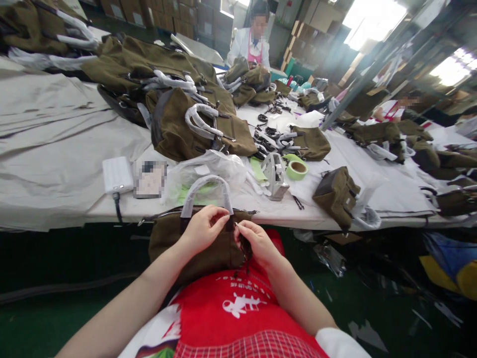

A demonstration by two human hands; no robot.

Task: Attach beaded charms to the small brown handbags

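Note:
An olive-brown handbag [167,238] leans against the table edge in front of my red apron. Its arched handle [190,194] is wrapped in white film and stands up. My left hand [206,227] is closed in a pinch at the right foot of this handle; whatever lies between its fingertips is hidden. Just to the right, my right hand [259,242] pinches the top of a dark, stringy tassel [245,248], which hangs down over the bag's right end. A small shiny bit shows at its fingertips.
Past the bag lie clear plastic bags [208,166], a phone [150,179], a white power bank [117,175], a metal tape dispenser [275,176] and a green tape roll [297,169]. More olive bags [201,129] are heaped behind. A co-worker [251,47] stands across the table.

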